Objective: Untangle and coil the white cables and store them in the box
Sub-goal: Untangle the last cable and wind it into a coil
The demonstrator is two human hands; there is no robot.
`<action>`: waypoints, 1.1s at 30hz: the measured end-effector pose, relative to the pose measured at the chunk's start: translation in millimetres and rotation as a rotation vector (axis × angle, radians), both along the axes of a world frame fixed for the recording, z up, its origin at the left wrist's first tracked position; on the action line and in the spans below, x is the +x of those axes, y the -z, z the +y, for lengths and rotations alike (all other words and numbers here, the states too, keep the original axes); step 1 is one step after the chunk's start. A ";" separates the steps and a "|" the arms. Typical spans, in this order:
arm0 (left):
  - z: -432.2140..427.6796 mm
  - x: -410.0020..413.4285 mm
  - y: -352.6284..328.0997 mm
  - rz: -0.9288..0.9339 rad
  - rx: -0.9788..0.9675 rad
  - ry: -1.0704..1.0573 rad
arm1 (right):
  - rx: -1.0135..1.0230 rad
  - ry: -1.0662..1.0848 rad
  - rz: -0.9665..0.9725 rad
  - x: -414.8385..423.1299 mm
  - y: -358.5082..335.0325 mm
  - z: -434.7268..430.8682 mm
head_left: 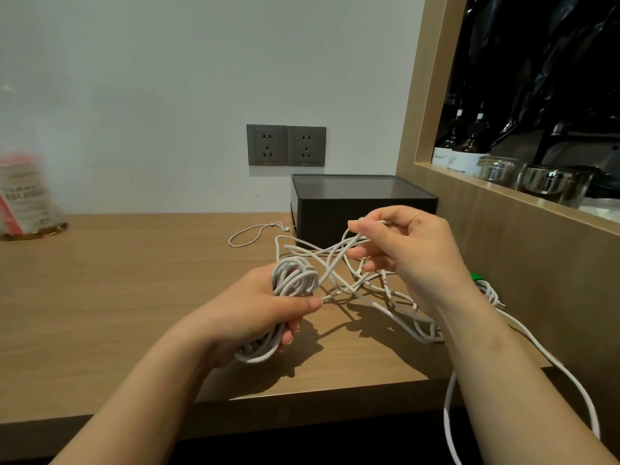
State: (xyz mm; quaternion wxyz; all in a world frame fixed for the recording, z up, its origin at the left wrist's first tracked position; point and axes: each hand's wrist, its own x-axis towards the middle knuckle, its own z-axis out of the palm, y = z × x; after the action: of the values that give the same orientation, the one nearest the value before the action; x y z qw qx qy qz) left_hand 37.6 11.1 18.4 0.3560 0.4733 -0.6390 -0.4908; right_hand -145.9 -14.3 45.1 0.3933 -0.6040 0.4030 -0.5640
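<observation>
The white cables (337, 251) are soft and light, like long noodles. They bend any way you pull them, and I think they will not break easily. But soft things slip into knots, and a wound-up bunch will likely spring open if you let go. The left hand (265, 313) is wrapped round a coil (295, 276) of cable that is already wound. Its thumb lies across the rings to keep them together. This hand is just above the desk (134, 280), near the middle of the front edge. The right hand (416, 250) is held higher, in front of the box (362, 203), and its fingers are curled round a few loose strands. Between the two hands a messy tangle (385, 302) hangs down and rests on the desk, toward its right side. One long cable (451, 407) drops over the front edge near the right corner. The dark box sits in the back right corner, against the wall, and I cannot tell how it opens. A thin loop (248, 234) of cord lies just left of the box. The best place to take hold looks like one single strand, close to where it crosses the others. A gentle pull should work, since a hard tug would probably make the knots tighter. The coil needs a steady squeeze the whole time.
</observation>
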 end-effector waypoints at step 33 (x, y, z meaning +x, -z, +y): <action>-10.8 -10.0 3.5 0.549 0.135 -0.407 | -0.292 0.056 0.367 17.9 14.8 -0.4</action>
State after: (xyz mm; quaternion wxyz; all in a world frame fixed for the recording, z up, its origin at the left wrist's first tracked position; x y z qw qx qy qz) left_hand 27.6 0.2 14.9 0.5730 0.4640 -0.3779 -0.5599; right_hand -128.1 -14.7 30.3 0.2060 -0.7355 0.3983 -0.5078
